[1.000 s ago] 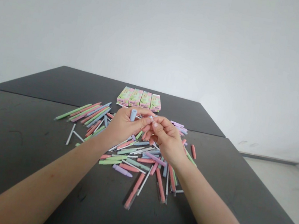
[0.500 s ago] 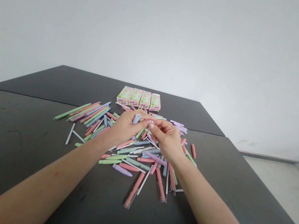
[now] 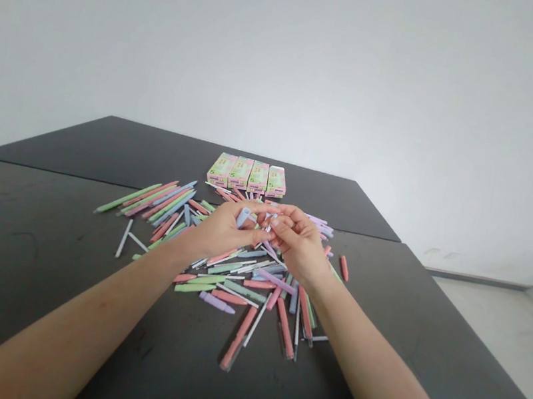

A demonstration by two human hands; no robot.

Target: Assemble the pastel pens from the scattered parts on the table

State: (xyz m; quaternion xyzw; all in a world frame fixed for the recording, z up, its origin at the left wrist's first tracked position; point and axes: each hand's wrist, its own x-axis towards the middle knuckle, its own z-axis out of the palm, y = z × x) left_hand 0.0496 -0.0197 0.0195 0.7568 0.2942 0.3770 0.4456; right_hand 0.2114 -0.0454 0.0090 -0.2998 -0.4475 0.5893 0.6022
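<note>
At the left of the black desk (image 3: 7,266), we see a slanted bundle of pens (image 3: 155,199) in green, coral, pink and blue, lying close together. Just in front of it lie 2 white sticks (image 3: 124,238), their upper ends close together. Toward the middle, on the far part of the desk, 4 pink-and-green boxes (image 3: 240,173) stand side by side in a row, each marked with a 5.

In front of the boxes, we find the left hand (image 3: 226,223) curled around a light blue tube (image 3: 243,217), whose open end shows above the thumb. The fingers of the hands meet over the heap. Below them spreads a loose heap of pen parts (image 3: 227,270), coral, green, blue and lilac, mixed with white sticks. At its front edge, we see a lilac piece (image 3: 217,302), then a coral barrel with a clear cap (image 3: 239,338).

Farther right, the right hand (image 3: 295,234) pinches a small pale piece (image 3: 270,221) between thumb and fingers, close to the left fingertips; it looks partly clear, though blur hides its shape from us. Beyond that wrist, a short coral piece (image 3: 344,268) lies apart at the right.
</note>
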